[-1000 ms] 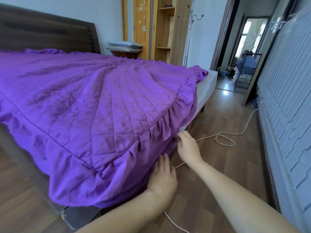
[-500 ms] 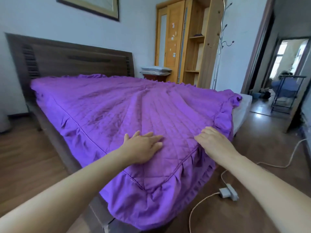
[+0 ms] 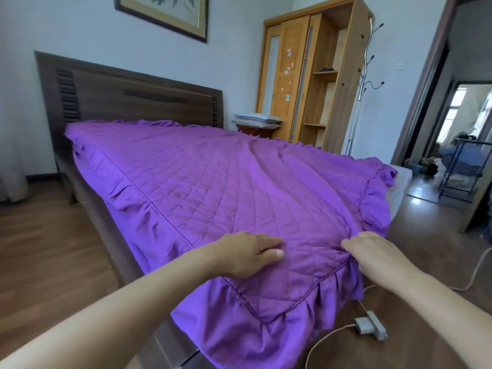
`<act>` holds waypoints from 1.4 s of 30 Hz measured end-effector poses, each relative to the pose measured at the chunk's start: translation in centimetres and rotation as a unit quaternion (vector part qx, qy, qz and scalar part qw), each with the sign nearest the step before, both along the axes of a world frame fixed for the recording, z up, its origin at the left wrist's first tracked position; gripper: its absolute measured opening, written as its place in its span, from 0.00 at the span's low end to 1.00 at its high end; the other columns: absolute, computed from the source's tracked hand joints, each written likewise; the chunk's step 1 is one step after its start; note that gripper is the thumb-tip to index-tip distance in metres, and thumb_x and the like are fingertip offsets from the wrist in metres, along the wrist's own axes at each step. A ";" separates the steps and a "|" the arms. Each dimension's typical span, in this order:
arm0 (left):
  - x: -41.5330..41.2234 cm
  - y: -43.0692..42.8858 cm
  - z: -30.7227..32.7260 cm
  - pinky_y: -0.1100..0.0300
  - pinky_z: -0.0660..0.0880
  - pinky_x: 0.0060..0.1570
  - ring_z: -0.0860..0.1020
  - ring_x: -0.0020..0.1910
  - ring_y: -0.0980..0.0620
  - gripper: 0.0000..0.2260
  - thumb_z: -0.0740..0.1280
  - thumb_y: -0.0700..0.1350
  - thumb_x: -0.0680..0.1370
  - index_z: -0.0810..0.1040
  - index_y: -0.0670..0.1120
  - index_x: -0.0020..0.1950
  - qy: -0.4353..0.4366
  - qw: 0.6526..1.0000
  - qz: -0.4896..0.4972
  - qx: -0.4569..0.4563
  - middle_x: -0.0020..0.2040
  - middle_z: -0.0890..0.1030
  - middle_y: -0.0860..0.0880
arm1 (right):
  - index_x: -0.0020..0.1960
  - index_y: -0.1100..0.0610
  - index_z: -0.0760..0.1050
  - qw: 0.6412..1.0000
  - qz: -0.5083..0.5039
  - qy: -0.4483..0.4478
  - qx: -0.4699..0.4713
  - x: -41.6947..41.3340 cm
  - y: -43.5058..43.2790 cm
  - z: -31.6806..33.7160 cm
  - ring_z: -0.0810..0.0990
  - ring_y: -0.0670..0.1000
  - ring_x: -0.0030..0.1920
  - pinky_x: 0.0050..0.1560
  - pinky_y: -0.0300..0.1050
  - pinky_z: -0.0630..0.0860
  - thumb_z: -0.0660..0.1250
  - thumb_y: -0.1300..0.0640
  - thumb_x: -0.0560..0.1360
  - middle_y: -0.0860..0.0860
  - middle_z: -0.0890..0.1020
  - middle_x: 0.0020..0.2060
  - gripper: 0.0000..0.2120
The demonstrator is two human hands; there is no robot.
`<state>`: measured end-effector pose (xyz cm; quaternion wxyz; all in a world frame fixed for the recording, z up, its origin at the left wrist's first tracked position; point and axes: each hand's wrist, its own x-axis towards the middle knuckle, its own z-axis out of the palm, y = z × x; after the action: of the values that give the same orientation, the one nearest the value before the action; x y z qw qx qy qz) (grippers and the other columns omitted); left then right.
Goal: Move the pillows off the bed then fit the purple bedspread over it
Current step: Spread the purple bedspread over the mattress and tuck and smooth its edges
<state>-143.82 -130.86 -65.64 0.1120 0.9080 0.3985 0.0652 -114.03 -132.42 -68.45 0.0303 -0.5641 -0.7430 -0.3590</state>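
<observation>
Where the purple bedspread (image 3: 213, 182) lies: spread across the bed (image 3: 106, 230), filling the middle of the frame, its ruffled border hanging over the left side and over the near corner at lower centre.
Far right corner of the cover: right of centre the ruffle sits bunched on top, and a strip of white mattress (image 3: 399, 187) shows bare beside it.
Left hand (image 3: 250, 255): flat on the quilted top just left of the near corner, fingers straight and together, thumb alongside, gripping nothing.
Right hand (image 3: 375, 255): seen from the back at the cover's right edge, by the piped seam. Its fingertips meet the cloth where it puckers. Whether they pinch it or only press it I cannot tell.
Between the hands: a stretch of quilted fabric, the two hands apart.
Pillows (image 3: 257, 119): off the bed, stacked on a small nightstand (image 3: 253, 130) past the right end of the headboard (image 3: 127, 97), upper centre of the frame.
Power strip (image 3: 370, 324): on the wooden floor at lower right, near the hanging ruffle, with a pale cable running from it.
Back wall: a framed picture (image 3: 165, 14) at the top, a wooden wardrobe (image 3: 292, 75) right of it, and a metal coat stand (image 3: 364, 75) beside that.
</observation>
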 end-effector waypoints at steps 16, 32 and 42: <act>-15.1 2.2 -3.1 0.62 0.72 0.42 0.80 0.46 0.52 0.16 0.53 0.44 0.71 0.75 0.47 0.53 0.033 0.947 0.055 0.314 0.46 0.81 0.52 | 0.48 0.52 0.71 0.977 0.200 0.061 -0.042 -19.9 -7.0 0.1 0.82 0.53 0.47 0.51 0.56 0.78 0.59 0.30 0.62 0.49 0.81 0.48 0.28; -14.2 2.8 -2.8 0.61 0.70 0.30 0.75 0.30 0.51 0.06 0.61 0.37 0.68 0.71 0.48 0.39 0.053 0.913 0.018 0.404 0.31 0.74 0.54 | 0.37 0.52 0.72 0.979 0.190 0.079 0.005 -20.3 -6.3 -0.3 0.79 0.54 0.42 0.52 0.50 0.65 0.55 0.54 0.64 0.52 0.78 0.44 0.08; -14.9 2.3 -2.2 0.57 0.75 0.32 0.77 0.36 0.49 0.05 0.61 0.40 0.72 0.73 0.50 0.42 0.017 0.947 -0.011 0.321 0.37 0.78 0.53 | 0.31 0.51 0.72 0.979 0.193 0.016 -0.063 -20.7 -6.8 0.3 0.74 0.53 0.36 0.39 0.51 0.74 0.52 0.51 0.58 0.49 0.73 0.35 0.11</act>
<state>-158.68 -128.56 -67.82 -0.1918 0.9013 0.3479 0.1727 -134.76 -139.23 -68.11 0.0750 -0.4166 -0.8585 -0.2896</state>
